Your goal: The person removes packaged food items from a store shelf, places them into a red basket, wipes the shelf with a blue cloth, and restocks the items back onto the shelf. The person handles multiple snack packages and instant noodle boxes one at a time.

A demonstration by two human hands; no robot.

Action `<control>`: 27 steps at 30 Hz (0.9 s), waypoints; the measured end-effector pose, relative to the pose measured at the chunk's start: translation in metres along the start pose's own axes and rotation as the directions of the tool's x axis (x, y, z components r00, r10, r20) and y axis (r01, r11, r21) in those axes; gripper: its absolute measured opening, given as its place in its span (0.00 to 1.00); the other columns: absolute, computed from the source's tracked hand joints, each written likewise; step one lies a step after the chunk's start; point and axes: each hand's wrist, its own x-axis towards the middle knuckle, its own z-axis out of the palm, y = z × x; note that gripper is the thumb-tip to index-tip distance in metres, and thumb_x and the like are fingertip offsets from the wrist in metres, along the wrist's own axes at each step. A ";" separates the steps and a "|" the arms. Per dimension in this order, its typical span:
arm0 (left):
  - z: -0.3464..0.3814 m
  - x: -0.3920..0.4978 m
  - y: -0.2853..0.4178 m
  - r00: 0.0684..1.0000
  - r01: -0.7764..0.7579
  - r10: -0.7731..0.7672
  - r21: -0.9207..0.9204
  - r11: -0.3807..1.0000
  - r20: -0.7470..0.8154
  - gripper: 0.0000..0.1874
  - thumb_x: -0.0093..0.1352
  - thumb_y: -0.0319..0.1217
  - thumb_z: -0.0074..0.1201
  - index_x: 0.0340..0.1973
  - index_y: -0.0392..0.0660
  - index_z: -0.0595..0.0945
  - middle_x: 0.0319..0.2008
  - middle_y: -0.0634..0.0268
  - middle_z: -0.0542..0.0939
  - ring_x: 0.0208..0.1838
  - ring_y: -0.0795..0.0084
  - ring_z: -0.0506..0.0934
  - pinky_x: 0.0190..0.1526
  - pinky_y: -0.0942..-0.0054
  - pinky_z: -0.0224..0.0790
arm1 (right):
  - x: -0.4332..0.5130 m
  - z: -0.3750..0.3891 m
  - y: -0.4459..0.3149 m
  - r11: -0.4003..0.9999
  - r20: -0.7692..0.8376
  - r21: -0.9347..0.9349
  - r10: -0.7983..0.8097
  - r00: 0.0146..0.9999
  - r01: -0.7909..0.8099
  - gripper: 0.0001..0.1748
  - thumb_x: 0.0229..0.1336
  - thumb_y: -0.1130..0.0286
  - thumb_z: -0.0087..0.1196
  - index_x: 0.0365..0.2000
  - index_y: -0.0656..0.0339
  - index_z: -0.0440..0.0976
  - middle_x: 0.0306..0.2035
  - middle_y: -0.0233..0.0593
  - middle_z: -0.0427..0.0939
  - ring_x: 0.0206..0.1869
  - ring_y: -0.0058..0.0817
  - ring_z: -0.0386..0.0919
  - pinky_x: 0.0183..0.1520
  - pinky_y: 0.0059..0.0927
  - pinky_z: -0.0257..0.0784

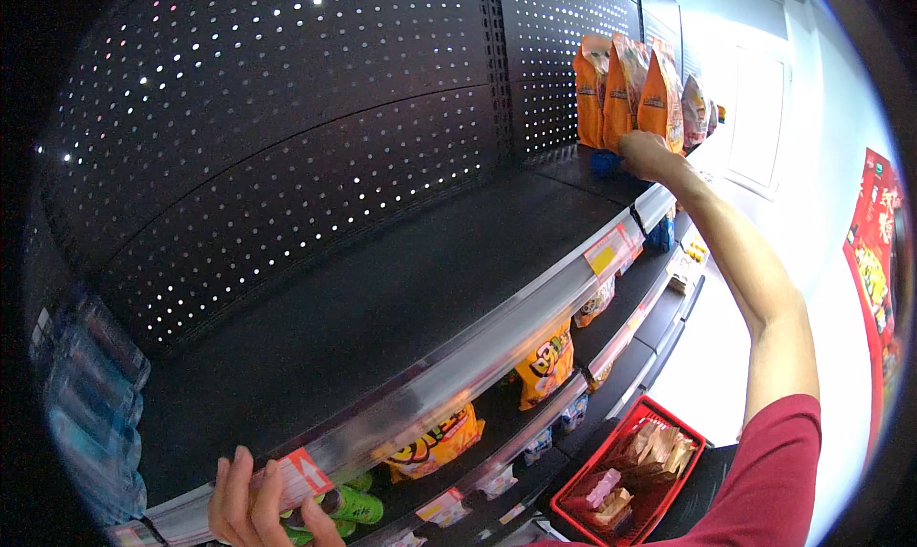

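Note:
My right hand [648, 154] reaches to the far end of the top black shelf, at the foot of several upright orange snack bags [592, 103]. A dark blue thing [606, 162] lies at its fingertips; whether the hand grips it or a bag cannot be told. My left hand [261, 507] is at the lower left, fingers apart, by the shelf's front edge and a red and white price label [304, 472]. Part of this hand is cut off by the picture's lower rim.
Yellow snack bags [546, 364] and green packages [358, 505] are on the shelf below. A red basket [566, 502] with brown and pink packets stands at the lower right. Clear blue bottles [97, 411] stand at the far left. Perforated back panels [301, 117] rise behind the shelf.

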 end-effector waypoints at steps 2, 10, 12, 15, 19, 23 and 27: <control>0.002 0.000 0.001 1.000 -0.001 0.001 0.007 1.000 -0.021 0.19 0.77 0.45 0.49 0.49 0.44 0.84 0.52 0.57 0.83 0.56 0.54 0.79 0.57 0.59 0.65 | 0.010 0.008 0.008 1.000 0.012 -0.020 0.013 1.000 -0.012 0.12 0.56 0.76 0.53 0.38 0.62 0.83 0.41 0.55 0.84 0.46 0.47 0.84 0.44 0.47 0.81; 0.006 0.001 0.005 1.000 0.024 -0.025 -0.007 1.000 -0.013 0.19 0.77 0.44 0.49 0.50 0.43 0.82 0.54 0.54 0.81 0.58 0.51 0.78 0.60 0.55 0.62 | 0.067 0.041 0.005 0.997 -0.016 -0.046 0.060 0.998 -0.061 0.13 0.60 0.73 0.51 0.41 0.61 0.83 0.43 0.53 0.84 0.47 0.48 0.84 0.45 0.46 0.81; 0.005 0.000 0.005 1.000 0.028 -0.028 -0.003 1.000 0.000 0.19 0.77 0.44 0.49 0.50 0.43 0.82 0.55 0.53 0.81 0.58 0.51 0.77 0.60 0.55 0.61 | 0.075 0.045 -0.001 1.000 -0.085 0.017 0.021 0.996 -0.020 0.12 0.59 0.73 0.54 0.41 0.63 0.81 0.41 0.53 0.84 0.45 0.49 0.85 0.44 0.45 0.82; 0.004 0.000 0.006 0.999 0.032 -0.032 -0.009 0.999 -0.007 0.19 0.77 0.44 0.49 0.51 0.43 0.82 0.55 0.53 0.81 0.57 0.51 0.77 0.60 0.55 0.61 | 0.089 0.041 -0.019 0.991 -0.119 0.134 0.011 0.993 0.005 0.11 0.58 0.72 0.53 0.39 0.66 0.81 0.40 0.54 0.84 0.45 0.50 0.84 0.45 0.47 0.81; 0.002 0.001 0.005 1.000 0.015 -0.015 -0.001 1.000 0.003 0.19 0.77 0.44 0.48 0.51 0.42 0.81 0.54 0.53 0.81 0.57 0.51 0.77 0.60 0.54 0.61 | 0.107 0.023 -0.055 0.980 0.079 0.149 -0.144 0.986 0.131 0.13 0.59 0.70 0.54 0.42 0.66 0.80 0.46 0.54 0.83 0.51 0.48 0.82 0.49 0.49 0.80; 0.003 0.002 0.007 1.000 0.009 -0.009 -0.001 1.000 0.007 0.19 0.77 0.43 0.48 0.51 0.42 0.81 0.54 0.52 0.81 0.57 0.51 0.77 0.60 0.55 0.62 | 0.094 0.011 -0.082 0.897 -0.031 0.263 -0.361 0.932 0.356 0.16 0.55 0.68 0.60 0.42 0.68 0.80 0.42 0.53 0.83 0.49 0.44 0.83 0.53 0.43 0.78; 0.003 0.005 0.009 1.000 0.007 -0.007 0.012 1.000 0.003 0.18 0.77 0.42 0.48 0.51 0.41 0.82 0.55 0.52 0.81 0.57 0.52 0.77 0.59 0.56 0.63 | 0.074 -0.002 -0.085 0.716 -0.189 0.364 -0.570 0.800 0.596 0.15 0.53 0.64 0.61 0.39 0.64 0.80 0.40 0.52 0.84 0.44 0.50 0.83 0.49 0.45 0.78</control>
